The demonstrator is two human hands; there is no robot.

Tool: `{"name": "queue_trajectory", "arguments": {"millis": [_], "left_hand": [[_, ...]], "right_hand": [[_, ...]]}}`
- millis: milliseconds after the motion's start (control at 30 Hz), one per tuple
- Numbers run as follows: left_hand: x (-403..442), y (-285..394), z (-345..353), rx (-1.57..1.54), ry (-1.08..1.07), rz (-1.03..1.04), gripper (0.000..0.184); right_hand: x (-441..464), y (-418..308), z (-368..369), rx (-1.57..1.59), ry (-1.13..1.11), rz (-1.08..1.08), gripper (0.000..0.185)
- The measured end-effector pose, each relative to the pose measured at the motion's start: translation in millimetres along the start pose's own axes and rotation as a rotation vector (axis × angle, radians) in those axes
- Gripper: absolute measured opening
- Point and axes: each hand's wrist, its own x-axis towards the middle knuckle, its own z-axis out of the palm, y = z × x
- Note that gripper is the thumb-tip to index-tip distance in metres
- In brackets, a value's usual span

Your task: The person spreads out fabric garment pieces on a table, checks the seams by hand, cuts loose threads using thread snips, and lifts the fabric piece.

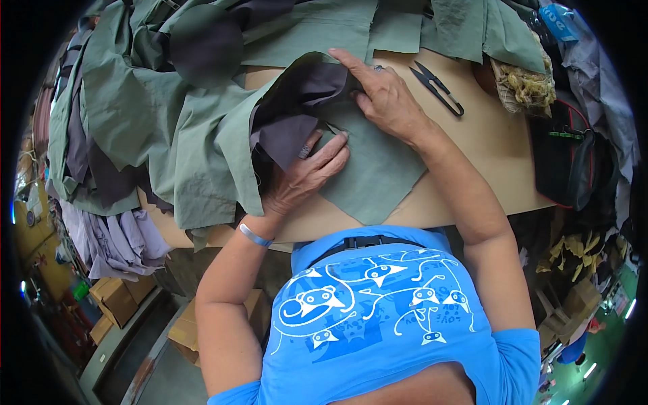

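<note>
Green cloth (202, 152) with a dark lining (287, 138) lies in folds over the table. My left hand (314, 165) is at the opening of the fabric, its fingers bent and pressed on the green and dark layers. My right hand (385, 94) is above and to the right of it, thumb and index finger at the upper edge of the same cloth. A flat green panel (378, 172) spreads below both hands. Black thread snips (437, 90) lie on the table to the right of my right hand, touched by neither hand.
The tan table (489, 145) runs under the cloth. More green cloth (459, 30) lies along the back. A black bag (563, 155) and a bundle of yellowish strips (523, 84) are at the right. Lilac cloth (111, 239) hangs at the left edge, above cardboard boxes (115, 300).
</note>
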Motion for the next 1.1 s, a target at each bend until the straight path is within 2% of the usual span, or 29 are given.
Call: {"name": "queue_trajectory", "arguments": {"millis": [100, 167, 267, 467, 567, 667, 767, 867, 967, 1100], "left_hand": [[1, -1, 0, 0.028, 0.018, 0.034, 0.035], [0, -3, 8, 0.0, 0.062, 0.04, 0.031], [2, -7, -1, -0.016, 0.025, 0.096, 0.038], [-4, -1, 12, -0.16, 0.119, -0.062, 0.041], [-2, 0, 11, -0.101, 0.114, -0.069, 0.042], [0, -1, 3, -0.02, 0.096, 0.018, 0.042], [4, -4, 1, 0.062, 0.124, 0.086, 0.028], [5, -4, 1, -0.024, 0.049, 0.008, 0.027], [2, -1, 8, -0.099, 0.129, -0.09, 0.034], [0, 5, 9, -0.038, 0.12, -0.177, 0.033]], "right_hand": [[1, 0, 0, -0.005, 0.001, -0.008, 0.073], [2, 4, 4, -0.034, 0.071, -0.092, 0.07], [2, 4, 5, -0.037, 0.105, -0.127, 0.069], [2, 5, 4, -0.04, 0.096, -0.107, 0.069], [1, 4, 4, -0.024, 0.096, -0.111, 0.069], [1, 5, 3, -0.016, 0.097, -0.11, 0.07], [0, 1, 2, -0.007, 0.052, -0.046, 0.071], [0, 1, 0, 0.004, 0.017, -0.012, 0.072], [0, 5, 3, -0.013, 0.073, -0.077, 0.071], [1, 6, 5, -0.017, 0.116, -0.131, 0.07]]}}
